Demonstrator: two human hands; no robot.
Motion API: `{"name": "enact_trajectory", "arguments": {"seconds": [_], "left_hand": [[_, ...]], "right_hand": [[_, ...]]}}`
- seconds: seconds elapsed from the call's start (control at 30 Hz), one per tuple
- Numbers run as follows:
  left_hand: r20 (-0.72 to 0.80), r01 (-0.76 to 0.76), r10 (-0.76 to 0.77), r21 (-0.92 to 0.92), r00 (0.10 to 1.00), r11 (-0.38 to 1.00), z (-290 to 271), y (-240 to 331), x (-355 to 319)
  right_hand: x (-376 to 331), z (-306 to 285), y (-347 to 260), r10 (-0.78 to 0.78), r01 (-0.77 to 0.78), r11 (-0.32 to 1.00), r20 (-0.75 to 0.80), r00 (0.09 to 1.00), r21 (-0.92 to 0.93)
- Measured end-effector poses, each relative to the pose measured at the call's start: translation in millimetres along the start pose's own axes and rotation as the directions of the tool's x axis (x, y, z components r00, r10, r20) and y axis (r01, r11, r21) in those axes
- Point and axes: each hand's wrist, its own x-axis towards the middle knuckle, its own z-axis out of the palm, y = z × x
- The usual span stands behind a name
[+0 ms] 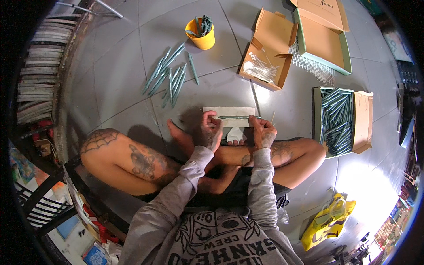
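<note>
In front of my crossed legs, a slim, shiny, dark green pen-like stick [234, 117] lies level across a pale flat board [229, 110]. At its left end, the curled fingers of my left hand [210, 131] are closed. My right hand [264, 132] pinches the other end between thumb and fingers. Just below the board, a crumpled white piece of paper or cloth [235, 134] rests by my foot. Beyond my hands, several similar green sticks [165, 68] lie in loose groups on the tiled floor.
A yellow cup [204, 43] holds dark pieces. At the far right stand a brown box [269, 46] with thin white items and a pale green box [324, 39]. White strips [316, 68] lie between them. Another box [363, 119] is full of green sticks. A yellow bag [324, 227] lies nearer right.
</note>
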Motion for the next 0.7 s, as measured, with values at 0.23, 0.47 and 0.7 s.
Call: {"name": "enact_trajectory", "arguments": {"seconds": [0.23,0.47,0.7], "left_hand": [[0.074,-0.350,0.370,0.534,0.926,0.770,-5,-4,4],[0.157,-0.334,0.300,0.575,0.941,0.747,-4,-6,4],[0.458,-0.476,0.144,0.869,0.877,0.136,-17,53,17]], "right_hand": [[3,5,6,0.024,-0.024,1.000,0.028,0.999,0.013],[11,-3,33,-0.108,0.112,0.975,-0.034,0.994,0.191],[33,-72,3,-0.413,0.358,0.867,-0.097,0.906,-0.348]]}}
